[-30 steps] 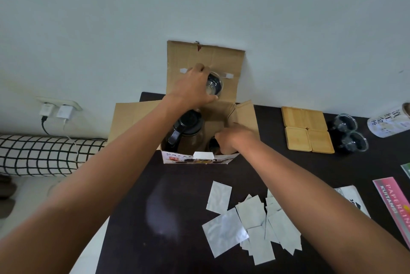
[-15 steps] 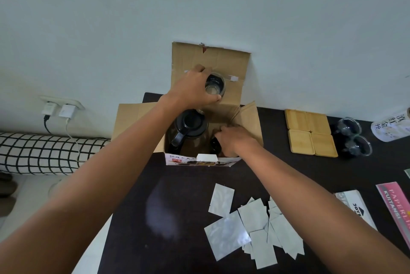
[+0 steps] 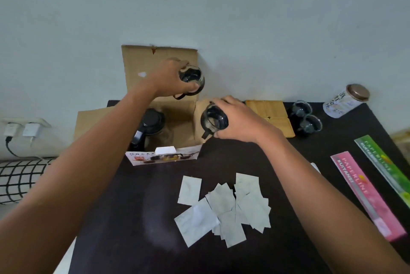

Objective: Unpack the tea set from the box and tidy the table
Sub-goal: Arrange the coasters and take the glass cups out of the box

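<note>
Above the open box [image 3: 168, 122] our left hand [image 3: 170, 79] grips one glass cup [image 3: 192, 76], and our right hand [image 3: 238, 121] now holds a second cup [image 3: 214, 119], lifted clear since a moment ago. Only the teapot [image 3: 149, 127] seems left inside, so both cups can join the pair [image 3: 306, 118] beside the coasters [image 3: 269, 114].

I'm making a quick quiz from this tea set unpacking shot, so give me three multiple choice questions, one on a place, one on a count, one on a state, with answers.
1. Where is the teapot?
A. Inside the box
B. On the wooden coasters
C. In the right hand

2. How many glass cups stand beside the coasters?
A. None
B. Two
C. Five

3. What is the left hand doing?
A. Resting flat on the table
B. Holding a glass cup above the box
C. Picking up a paper packet

Answers:
1 A: its black lid shows between the box walls.
2 B: the pair of cups sits right of the coasters.
3 B: its fingers wrap the cup, lifted clear.
</note>
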